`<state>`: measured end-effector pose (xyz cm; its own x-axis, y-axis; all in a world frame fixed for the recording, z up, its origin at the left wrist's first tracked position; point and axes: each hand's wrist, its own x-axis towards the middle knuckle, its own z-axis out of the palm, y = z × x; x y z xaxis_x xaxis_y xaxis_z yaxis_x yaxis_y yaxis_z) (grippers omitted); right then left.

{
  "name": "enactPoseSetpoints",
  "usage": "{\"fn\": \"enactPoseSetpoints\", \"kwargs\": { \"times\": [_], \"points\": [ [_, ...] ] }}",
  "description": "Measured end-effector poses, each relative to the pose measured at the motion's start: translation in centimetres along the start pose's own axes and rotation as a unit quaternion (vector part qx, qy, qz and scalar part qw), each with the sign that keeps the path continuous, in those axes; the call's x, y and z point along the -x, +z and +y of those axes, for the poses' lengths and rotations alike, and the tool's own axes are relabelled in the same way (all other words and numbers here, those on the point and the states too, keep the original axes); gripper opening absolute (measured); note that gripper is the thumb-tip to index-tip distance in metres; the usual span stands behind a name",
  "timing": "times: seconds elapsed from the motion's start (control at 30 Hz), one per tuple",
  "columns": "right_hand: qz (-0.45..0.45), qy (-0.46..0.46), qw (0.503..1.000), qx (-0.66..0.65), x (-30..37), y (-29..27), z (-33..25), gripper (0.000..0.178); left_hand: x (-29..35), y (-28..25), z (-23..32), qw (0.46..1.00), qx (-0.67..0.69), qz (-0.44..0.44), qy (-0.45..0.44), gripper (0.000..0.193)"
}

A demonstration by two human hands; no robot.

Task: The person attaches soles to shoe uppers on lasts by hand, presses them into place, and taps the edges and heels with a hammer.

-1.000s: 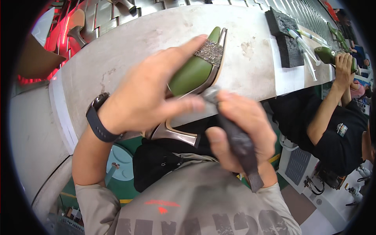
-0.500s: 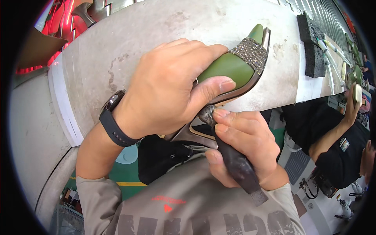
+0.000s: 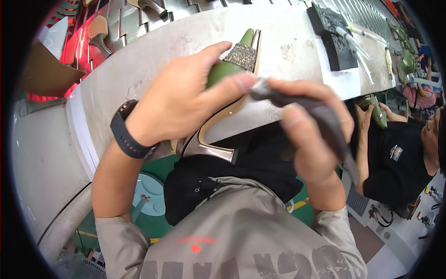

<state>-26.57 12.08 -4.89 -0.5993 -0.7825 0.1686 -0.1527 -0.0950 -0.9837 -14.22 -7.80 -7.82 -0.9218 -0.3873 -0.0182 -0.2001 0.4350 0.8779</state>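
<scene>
A green high-heeled shoe (image 3: 219, 73) with a glittery band and a metallic sole edge and heel points away from me over the table's near edge. My left hand (image 3: 174, 93) wraps over its upper, the thumb lying along the near side. The heel sticks out below this hand, toward my lap. Closed around a dark-handled tool (image 3: 325, 116) with a rounded silvery head, my right hand (image 3: 316, 144) is smeared by motion. The tool's head is beside the left thumb tip, at the sole edge; whether it touches the shoe I cannot tell.
The pale worktable (image 3: 283, 42) curves ahead of me. Black foam blocks (image 3: 339, 49) and white tubes (image 3: 360, 51) lie at its right. Beyond runs a metal slat conveyor (image 3: 195, 10) with shoe parts. A co-worker (image 3: 395, 153) at right holds another green shoe (image 3: 382, 116). A light-blue stool (image 3: 149, 190) stands below.
The shoe and my left hand have moved left and tilted, showing more of the sole and heel. My right hand and the tool have gone up and right, the tool's head rising along the sole.
</scene>
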Motion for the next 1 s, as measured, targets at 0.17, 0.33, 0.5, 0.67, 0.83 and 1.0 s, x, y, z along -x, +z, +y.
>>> {"fn": "enactPoseSetpoints", "kwargs": {
  "times": [0.17,0.33,0.5,0.67,0.83,1.0],
  "points": [
    [0.024,-0.003,1.0,0.007,-4.1,-1.5,1.5,0.011,-0.7,2.3,1.4,0.97,-0.235,0.03,0.058,0.082],
    [0.006,0.12,0.99,-0.074,-9.8,-3.2,3.4,0.025,-0.8,1.7,1.5,0.973,-0.227,0.019,0.031,0.085],
    [0.037,0.119,0.991,-0.038,-9.7,-4.7,7.3,0.02,-0.4,-0.3,3.6,0.958,-0.181,0.167,0.15,0.084],
    [0.038,0.153,0.983,-0.093,-5.4,-4.4,5.0,0.018,2.1,-3.1,8.8,0.961,-0.038,0.111,0.252,0.068],
    [0.035,-0.149,0.988,0.025,0.8,-3.2,-5.3,0.034,1.9,0.6,8.9,0.956,0.017,0.147,0.255,0.056],
    [-0.134,-0.228,0.964,0.037,1.9,-3.2,-7.7,0.052,2.3,3.3,9.8,0.954,-0.024,0.207,0.214,0.058]
  ]
}}
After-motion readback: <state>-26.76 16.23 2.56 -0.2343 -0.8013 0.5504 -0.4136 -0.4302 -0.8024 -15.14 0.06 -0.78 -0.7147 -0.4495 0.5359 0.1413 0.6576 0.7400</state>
